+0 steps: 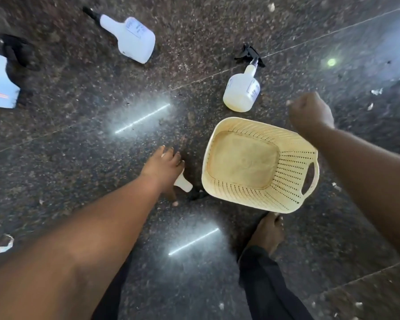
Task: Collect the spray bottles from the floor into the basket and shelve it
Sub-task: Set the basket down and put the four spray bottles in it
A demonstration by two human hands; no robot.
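Head view: four spray bottles (129,38) (241,88) (0,82) (183,184), one empty basket (293,158).

Lay open across dark floor (83,139) between scattered spray bottles (241,91), blocked only by cream basket (293,162) near right foot (267,234).

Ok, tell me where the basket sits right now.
The basket stands empty on the floor, centre-right in the head view, just below the yellowish spray bottle and between the left hand and right hand.

Bare forearms (90,239); bare foot (267,234); seemingly black trousers (270,285).
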